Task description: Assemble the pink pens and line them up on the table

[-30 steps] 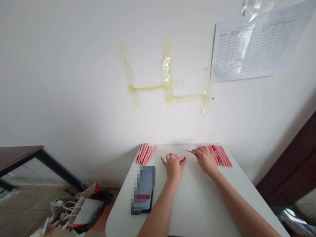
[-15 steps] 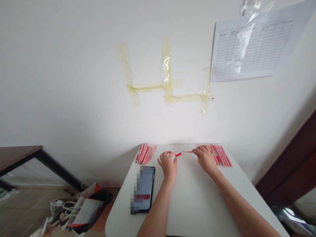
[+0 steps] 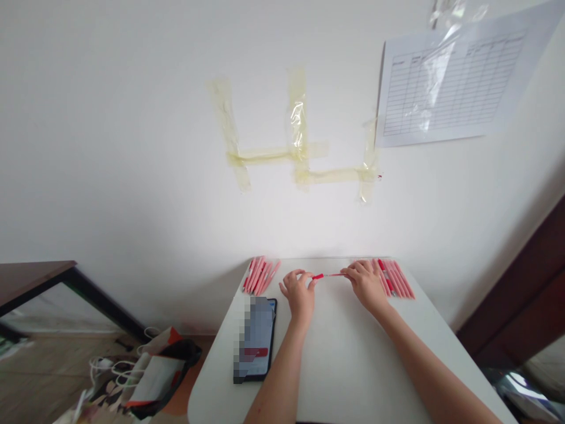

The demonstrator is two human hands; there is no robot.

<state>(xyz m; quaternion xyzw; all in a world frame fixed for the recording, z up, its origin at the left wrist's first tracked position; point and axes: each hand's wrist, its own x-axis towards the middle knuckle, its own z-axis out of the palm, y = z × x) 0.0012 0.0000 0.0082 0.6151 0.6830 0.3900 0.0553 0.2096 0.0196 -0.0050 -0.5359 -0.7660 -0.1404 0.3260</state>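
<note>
Soft light, glare on tape [image 3: 297, 121]

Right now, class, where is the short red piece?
In the head view, the short red piece is pinched in the left hand, at the left end of the thin rod held by the right hand.

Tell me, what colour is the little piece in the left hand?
Red; the little piece in the left hand shows best in the head view.

Bare left hand [image 3: 300, 297], bare right hand [image 3: 367, 288]; slim bare forearms [image 3: 282, 359], uncovered to frame's lower edge.
</note>
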